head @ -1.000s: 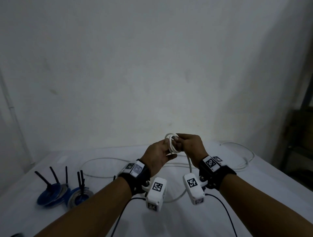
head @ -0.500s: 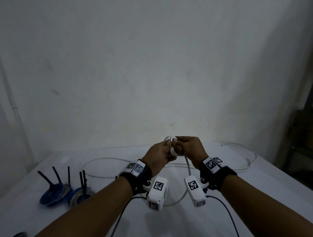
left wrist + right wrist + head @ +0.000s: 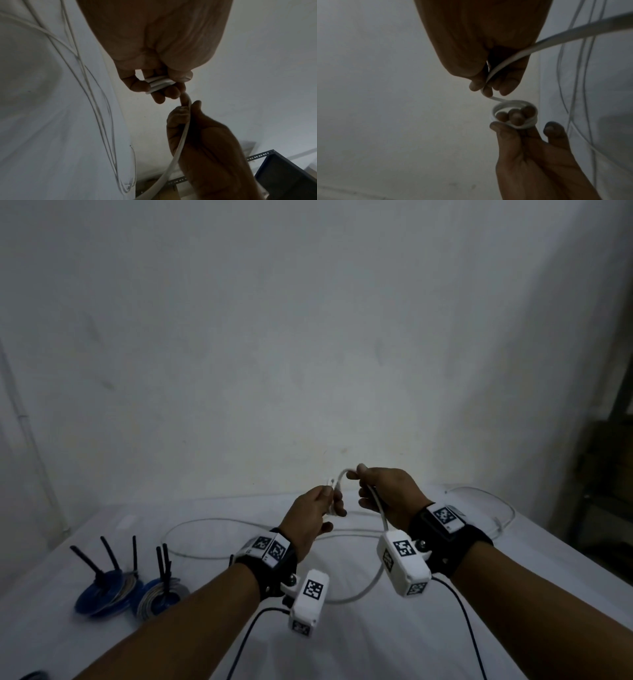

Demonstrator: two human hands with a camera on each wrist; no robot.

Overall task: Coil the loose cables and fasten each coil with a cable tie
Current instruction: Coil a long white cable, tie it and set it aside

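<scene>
Head view: a white-covered table [image 3: 445, 628] is seen below a pale wall [image 3: 308, 320]. Across the table a long white cable [image 3: 239, 522] is laid in loose loops, and its slack is seen rising to the hands. At the near left, two blue coils [image 3: 113, 594] are set side by side, with black cable ties [image 3: 113, 553] standing up from them. Both hands are raised above the table. The right hand [image 3: 390, 491] is closed around the cable, which is pinched between thumb and fingertips [image 3: 481, 86] and runs out under the palm. The left hand [image 3: 315, 511] is held just beside it; a small coil [image 3: 515, 115] of a few turns is wound round three of its fingers and pressed by the thumb [image 3: 498, 128]. A short span of cable is stretched between the two hands.
</scene>
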